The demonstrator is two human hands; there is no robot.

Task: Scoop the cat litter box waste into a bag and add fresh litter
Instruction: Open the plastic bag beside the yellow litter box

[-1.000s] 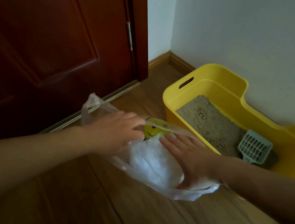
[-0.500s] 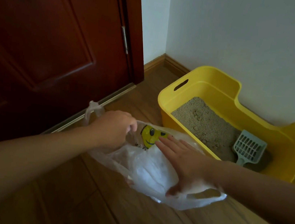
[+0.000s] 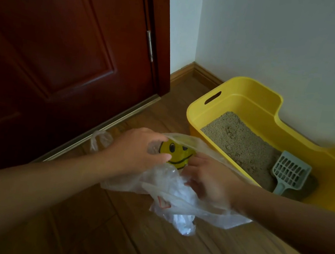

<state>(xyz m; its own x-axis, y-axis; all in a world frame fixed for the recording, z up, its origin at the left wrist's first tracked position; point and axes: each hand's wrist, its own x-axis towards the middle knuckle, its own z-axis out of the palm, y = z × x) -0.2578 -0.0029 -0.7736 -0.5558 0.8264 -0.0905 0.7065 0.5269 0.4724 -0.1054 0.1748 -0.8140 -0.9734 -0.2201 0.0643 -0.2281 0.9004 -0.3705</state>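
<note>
A thin clear plastic bag point(image 3: 166, 193) with a yellow smiley face printed on it is crumpled just above the wooden floor. My left hand point(image 3: 136, 155) grips the bag's upper edge beside the smiley. My right hand point(image 3: 208, 180) has its fingers curled into the bag's plastic on the right side. Behind them stands a yellow litter box point(image 3: 251, 108) filled with beige litter point(image 3: 237, 143). A grey slotted scoop point(image 3: 289, 172) lies in the litter at the box's right end.
A dark red door point(image 3: 65, 48) with a metal threshold strip fills the left. A white wall point(image 3: 291, 47) runs behind the box. Wooden floor point(image 3: 166, 251) spreads in front of me.
Both hands went from lying flat on the bag to gripping it. The bag is now bunched and lifted, and my right hand has curled into the plastic.
</note>
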